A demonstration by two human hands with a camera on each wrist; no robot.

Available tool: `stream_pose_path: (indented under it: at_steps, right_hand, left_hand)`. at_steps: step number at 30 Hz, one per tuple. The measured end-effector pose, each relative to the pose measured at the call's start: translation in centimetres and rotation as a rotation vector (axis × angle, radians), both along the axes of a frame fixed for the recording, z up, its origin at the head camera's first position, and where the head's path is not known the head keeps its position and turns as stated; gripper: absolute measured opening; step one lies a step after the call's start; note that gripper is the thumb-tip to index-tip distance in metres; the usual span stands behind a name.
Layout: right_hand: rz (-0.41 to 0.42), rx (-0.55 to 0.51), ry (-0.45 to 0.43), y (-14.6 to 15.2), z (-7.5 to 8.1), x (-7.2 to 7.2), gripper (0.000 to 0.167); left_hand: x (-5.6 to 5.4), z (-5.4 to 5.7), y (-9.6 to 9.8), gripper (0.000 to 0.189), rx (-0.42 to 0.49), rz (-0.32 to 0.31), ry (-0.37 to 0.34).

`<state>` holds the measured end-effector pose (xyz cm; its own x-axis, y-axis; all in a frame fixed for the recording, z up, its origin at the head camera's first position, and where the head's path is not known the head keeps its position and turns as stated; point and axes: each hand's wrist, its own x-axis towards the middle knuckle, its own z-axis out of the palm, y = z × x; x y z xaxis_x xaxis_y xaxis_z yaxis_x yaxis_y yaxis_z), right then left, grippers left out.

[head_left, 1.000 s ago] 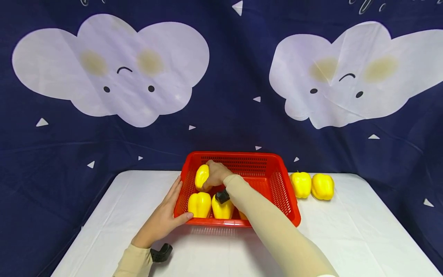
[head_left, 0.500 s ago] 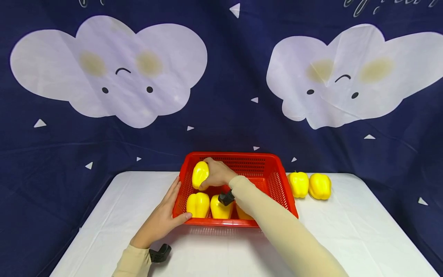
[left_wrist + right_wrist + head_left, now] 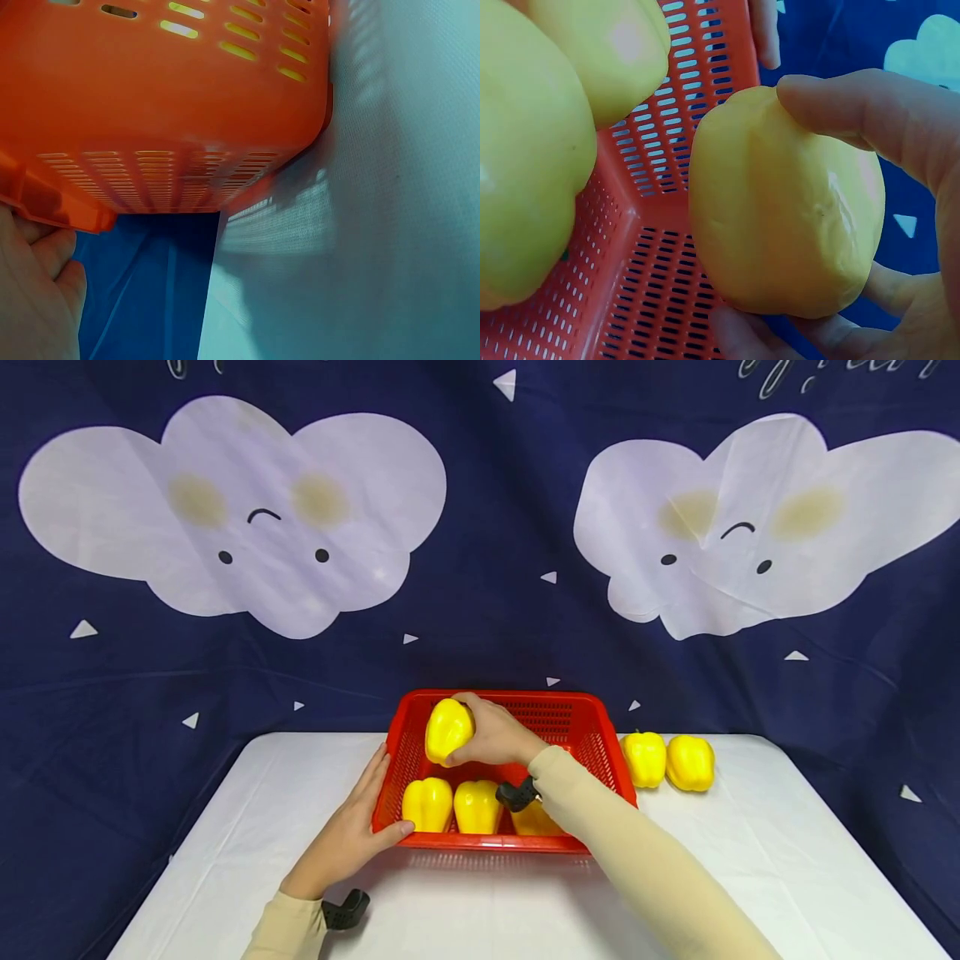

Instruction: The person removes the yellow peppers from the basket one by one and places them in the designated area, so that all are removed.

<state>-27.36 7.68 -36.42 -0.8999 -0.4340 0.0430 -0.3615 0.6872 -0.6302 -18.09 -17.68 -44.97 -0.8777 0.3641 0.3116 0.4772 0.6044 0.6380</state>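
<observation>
My right hand (image 3: 495,731) grips a yellow bell pepper (image 3: 449,732) in the back left part of a red perforated basket (image 3: 517,842). In the right wrist view, the thumb presses on top of this bell pepper (image 3: 780,210) while the other fingers support it from below; it is apart from the basket's wall. Along the near wall inside the basket sit two bell peppers (image 3: 427,805) at the left and a third (image 3: 536,819), partly behind the right wrist. My left hand (image 3: 348,831) rests on the basket's near left corner, thumb on the front rim and straight fingers along the left side.
Two more yellow bell peppers, one (image 3: 644,760) beside the basket and one (image 3: 691,763) further right, stand on the white tablecloth (image 3: 480,910). A dark blue cloth (image 3: 502,527) with clouds hangs behind the table. Black wrist cameras (image 3: 347,910) are worn on both arms.
My right hand has lifted the bell pepper, moving it first slightly left, then right. More of the near row shows as the right arm shifts right. My left hand stays at the basket's corner.
</observation>
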Motion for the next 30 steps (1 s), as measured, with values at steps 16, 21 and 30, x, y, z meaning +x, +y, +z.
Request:
stream_pose_path:
  at_steps: [16, 21, 30]
  right_hand:
    - [-0.012, -0.065, 0.026, 3.9, 0.2, 2.4, 0.094]
    - [-0.003, -0.091, 0.034, 5.3, 0.3, 3.1, 0.093]
    - [-0.019, -0.075, 0.099, 7.9, 0.2, 4.3, 0.092]
  left_hand:
    - [0.1, 0.0, 0.1, 0.098, 0.012, 0.011, -0.008]
    - [0.1, 0.0, 0.1, 0.098, -0.002, 0.008, 0.008]
    - [0.2, 0.1, 0.1, 0.098, -0.004, 0.007, 0.008]
